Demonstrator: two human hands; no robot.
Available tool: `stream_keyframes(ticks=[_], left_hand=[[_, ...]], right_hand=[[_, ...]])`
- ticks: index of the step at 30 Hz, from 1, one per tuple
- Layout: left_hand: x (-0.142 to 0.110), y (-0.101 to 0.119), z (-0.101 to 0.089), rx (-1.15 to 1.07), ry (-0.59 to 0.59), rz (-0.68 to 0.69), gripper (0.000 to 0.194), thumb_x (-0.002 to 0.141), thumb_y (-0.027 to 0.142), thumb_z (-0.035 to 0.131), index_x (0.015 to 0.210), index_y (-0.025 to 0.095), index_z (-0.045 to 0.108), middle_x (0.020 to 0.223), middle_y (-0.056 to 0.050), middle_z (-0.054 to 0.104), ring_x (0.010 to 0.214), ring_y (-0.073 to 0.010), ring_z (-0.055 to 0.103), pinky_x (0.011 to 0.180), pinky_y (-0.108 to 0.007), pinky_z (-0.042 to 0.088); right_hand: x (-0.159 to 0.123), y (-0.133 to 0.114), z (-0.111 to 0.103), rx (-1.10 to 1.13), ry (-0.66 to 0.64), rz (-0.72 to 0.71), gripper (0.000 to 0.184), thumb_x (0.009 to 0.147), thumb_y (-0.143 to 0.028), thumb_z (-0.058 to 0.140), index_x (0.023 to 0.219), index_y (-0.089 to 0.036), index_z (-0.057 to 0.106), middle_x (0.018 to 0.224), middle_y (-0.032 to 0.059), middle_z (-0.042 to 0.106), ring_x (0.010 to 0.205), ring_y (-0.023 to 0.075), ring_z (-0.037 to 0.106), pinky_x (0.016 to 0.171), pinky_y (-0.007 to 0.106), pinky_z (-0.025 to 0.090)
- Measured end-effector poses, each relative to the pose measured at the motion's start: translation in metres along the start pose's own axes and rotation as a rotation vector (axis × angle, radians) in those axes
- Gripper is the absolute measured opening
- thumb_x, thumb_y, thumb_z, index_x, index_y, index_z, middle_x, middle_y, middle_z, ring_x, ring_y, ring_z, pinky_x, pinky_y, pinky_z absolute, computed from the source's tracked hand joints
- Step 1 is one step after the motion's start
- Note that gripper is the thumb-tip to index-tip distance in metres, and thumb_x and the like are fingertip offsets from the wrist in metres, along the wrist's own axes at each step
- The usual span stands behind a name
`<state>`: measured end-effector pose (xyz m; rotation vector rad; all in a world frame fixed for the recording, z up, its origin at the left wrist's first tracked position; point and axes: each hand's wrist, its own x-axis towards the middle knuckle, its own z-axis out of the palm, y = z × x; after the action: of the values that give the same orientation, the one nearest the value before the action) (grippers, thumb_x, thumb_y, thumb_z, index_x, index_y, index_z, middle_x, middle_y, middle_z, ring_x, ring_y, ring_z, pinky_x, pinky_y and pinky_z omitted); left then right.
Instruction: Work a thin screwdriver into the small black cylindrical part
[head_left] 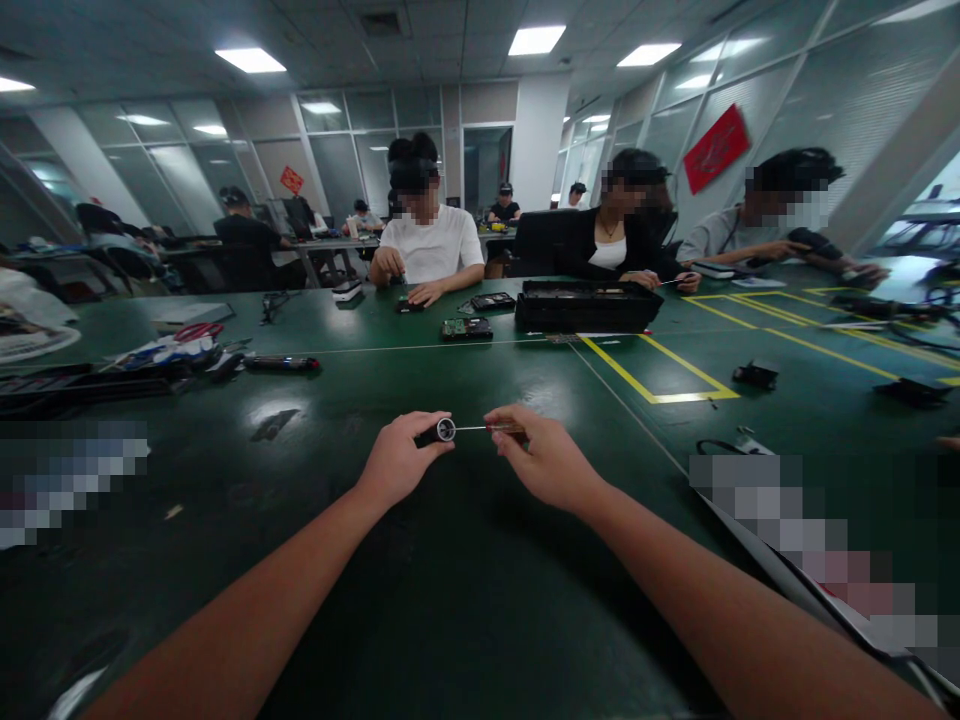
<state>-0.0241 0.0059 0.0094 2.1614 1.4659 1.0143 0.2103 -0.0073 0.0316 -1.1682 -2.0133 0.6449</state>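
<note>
Between the thumb and fingers of my left hand (397,458) is a small black round part (446,430) with a silvery ring facing me; its exact kind I cannot make out. My right hand (544,455) is closed around the handle of a screwdriver (472,428). The thin metal shaft points left and its tip reaches the side of the round part. Whether the tip sits in a screw is too small to see. Both hands are held above the green table (442,600).
Across the table, co-workers handle small parts near a long black casing (589,306) and a green circuit board (466,328). A dark pen-like tool (282,364) and piled tools (180,350) lie left. Small black parts (754,375) lie right, beyond yellow tape (694,397).
</note>
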Motion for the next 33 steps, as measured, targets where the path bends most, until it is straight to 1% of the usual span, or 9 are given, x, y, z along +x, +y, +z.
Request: stream_keyframes(ticks=[2,5,9,12,17,20,26,29,33], left_hand=[[-0.0002,0.0008,-0.0004,-0.008,-0.001,0.006,0.037,0.083,0.024,0.073,0.12,0.028,0.069,0.121,-0.002,0.07,0.114,-0.022,0.062,0.103,-0.041,0.046],[-0.0008,0.004,-0.0002,0.002,-0.011,0.005,0.038,0.083,0.023,0.074,0.12,0.028,0.069,0.121,-0.002,0.07,0.115,-0.0221,0.062,0.103,-0.04,0.046],[-0.0019,0.0059,0.0026,0.021,-0.038,0.033,0.038,0.082,0.023,0.076,0.119,0.028,0.07,0.119,-0.001,0.07,0.114,-0.0226,0.062,0.102,-0.04,0.047],[-0.0022,0.0051,0.0042,0.021,-0.04,0.057,0.038,0.081,0.022,0.076,0.118,0.027,0.071,0.118,-0.002,0.071,0.112,-0.0227,0.063,0.101,-0.04,0.047],[-0.0024,0.0065,0.0027,0.012,-0.016,0.046,0.038,0.082,0.021,0.076,0.119,0.026,0.07,0.118,-0.002,0.071,0.112,-0.023,0.063,0.101,-0.04,0.047],[-0.0025,0.008,0.0027,0.008,-0.013,0.041,0.039,0.081,0.021,0.076,0.119,0.026,0.07,0.119,-0.002,0.071,0.112,-0.0233,0.063,0.101,-0.041,0.047],[-0.001,0.0048,0.0029,-0.007,0.005,0.045,0.038,0.082,0.021,0.076,0.118,0.027,0.071,0.12,-0.003,0.07,0.113,-0.0233,0.063,0.102,-0.042,0.047],[-0.0005,0.0025,0.002,-0.021,0.027,0.045,0.038,0.082,0.021,0.075,0.119,0.028,0.07,0.121,-0.002,0.07,0.113,-0.0226,0.063,0.102,-0.041,0.047],[-0.0013,0.0031,0.003,-0.008,0.011,0.053,0.039,0.082,0.021,0.076,0.119,0.028,0.07,0.12,-0.002,0.07,0.113,-0.0224,0.063,0.102,-0.041,0.047]], right_hand=[[0.0004,-0.0008,0.0007,-0.014,-0.022,0.02,0.029,0.097,-0.04,0.05,0.112,-0.022,0.068,0.09,0.0042,0.074,0.073,0.0183,0.067,0.065,0.032,0.047],[0.0017,-0.0027,0.0003,-0.056,0.02,0.084,0.044,0.102,-0.048,0.036,0.101,-0.021,0.072,0.07,0.0021,0.069,0.063,0.0181,0.063,0.06,0.032,0.043],[0.0012,-0.0046,-0.0007,-0.043,0.104,0.069,0.034,0.1,-0.038,0.043,0.12,-0.021,0.065,0.086,0.0036,0.072,0.067,0.0181,0.063,0.061,0.031,0.043],[-0.0014,-0.0066,-0.0013,-0.008,0.097,0.024,0.037,0.097,-0.033,0.048,0.131,-0.021,0.055,0.082,0.0022,0.069,0.065,0.0179,0.061,0.061,0.031,0.043],[-0.0014,-0.0076,-0.0026,0.002,0.079,-0.005,0.028,0.1,-0.036,0.044,0.115,-0.021,0.063,0.084,0.0032,0.068,0.073,0.0186,0.063,0.064,0.031,0.044],[0.0006,-0.0054,-0.0022,-0.029,0.092,0.042,0.038,0.103,-0.042,0.036,0.103,-0.022,0.068,0.081,0.0033,0.069,0.068,0.0183,0.063,0.062,0.031,0.042],[-0.0026,-0.0075,-0.0001,0.01,0.097,-0.013,0.031,0.099,-0.031,0.045,0.127,-0.021,0.053,0.087,0.0039,0.068,0.071,0.019,0.061,0.065,0.032,0.044],[-0.0038,-0.0099,0.0003,0.035,0.093,-0.056,0.028,0.098,-0.03,0.046,0.123,-0.021,0.053,0.092,0.005,0.067,0.08,0.0196,0.063,0.07,0.032,0.046],[-0.0021,-0.0096,-0.0002,-0.015,0.091,0.029,0.028,0.102,-0.04,0.039,0.108,-0.023,0.06,0.084,0.0033,0.067,0.067,0.018,0.06,0.06,0.031,0.04]])
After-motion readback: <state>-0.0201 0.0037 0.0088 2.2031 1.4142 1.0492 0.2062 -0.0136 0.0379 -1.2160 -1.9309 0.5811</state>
